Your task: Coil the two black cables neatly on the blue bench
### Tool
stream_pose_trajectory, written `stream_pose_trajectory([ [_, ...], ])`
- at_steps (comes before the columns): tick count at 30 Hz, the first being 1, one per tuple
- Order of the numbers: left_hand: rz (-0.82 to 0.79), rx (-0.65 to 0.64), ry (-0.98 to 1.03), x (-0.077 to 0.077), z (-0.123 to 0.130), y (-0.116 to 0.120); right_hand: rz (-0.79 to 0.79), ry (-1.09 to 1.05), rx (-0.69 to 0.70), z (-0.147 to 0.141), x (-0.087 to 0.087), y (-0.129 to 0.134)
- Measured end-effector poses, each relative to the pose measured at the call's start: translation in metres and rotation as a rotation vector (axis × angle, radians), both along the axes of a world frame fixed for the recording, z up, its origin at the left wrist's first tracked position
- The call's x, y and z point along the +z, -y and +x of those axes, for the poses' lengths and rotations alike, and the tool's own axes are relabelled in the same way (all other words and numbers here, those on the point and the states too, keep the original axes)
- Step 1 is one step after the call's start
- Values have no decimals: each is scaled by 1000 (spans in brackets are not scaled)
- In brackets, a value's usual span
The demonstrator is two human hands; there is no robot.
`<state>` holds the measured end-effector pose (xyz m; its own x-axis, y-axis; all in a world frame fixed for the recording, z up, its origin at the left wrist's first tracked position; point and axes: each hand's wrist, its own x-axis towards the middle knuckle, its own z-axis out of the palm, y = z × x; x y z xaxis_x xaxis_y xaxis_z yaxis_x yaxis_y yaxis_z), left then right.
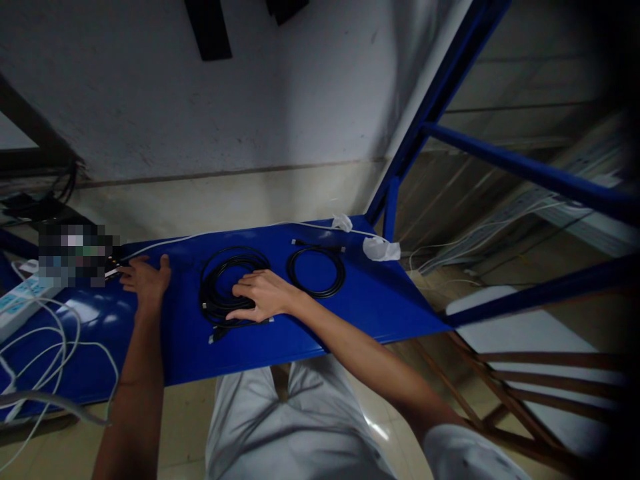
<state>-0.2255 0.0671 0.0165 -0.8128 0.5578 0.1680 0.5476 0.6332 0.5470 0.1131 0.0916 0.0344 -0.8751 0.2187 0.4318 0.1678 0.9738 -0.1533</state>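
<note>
On the blue table (pixel 370 300), a bundle of coiled black cables (pixel 213 267) lies in front of me, with connector ends showing at its near side. My right hand (pixel 263 295) rests palm down over the right part of this bundle, thumb apart from the fingers; it is not closed around the cables. To the right is a smaller single coil of black cable (pixel 342 272) with two plug ends at its top. My left hand (pixel 147 280) is at the left, open, thumb raised, its fingertips close to small dark items beside a pixelated patch. What those items are is unclear.
A white power strip (pixel 20 310) and loose white cords (pixel 63 340) occupy the left end. One white cord (pixel 200 235) runs along the back edge towards crumpled white scraps (pixel 381 249). Blue frame bars (pixel 393 207) rise at the right, near a wooden chair (pixel 545 360).
</note>
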Motion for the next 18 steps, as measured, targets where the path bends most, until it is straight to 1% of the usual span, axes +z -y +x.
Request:
stream_pose_trajectory([
  [2,25,56,44,0,2,-1,-7,-7,-6,0,0,-1],
  [6,54,23,41,-2,3,-2,-26,-17,-20,0,-2,-2],
  [9,51,39,21,-4,2,-4,-46,-34,-22,0,-3,-3],
  [13,39,49,19,-6,-1,-5,-74,-126,-45,0,0,-8],
  [18,105,46,-90,-2,-8,1,-174,-244,-133,3,4,-16],
])
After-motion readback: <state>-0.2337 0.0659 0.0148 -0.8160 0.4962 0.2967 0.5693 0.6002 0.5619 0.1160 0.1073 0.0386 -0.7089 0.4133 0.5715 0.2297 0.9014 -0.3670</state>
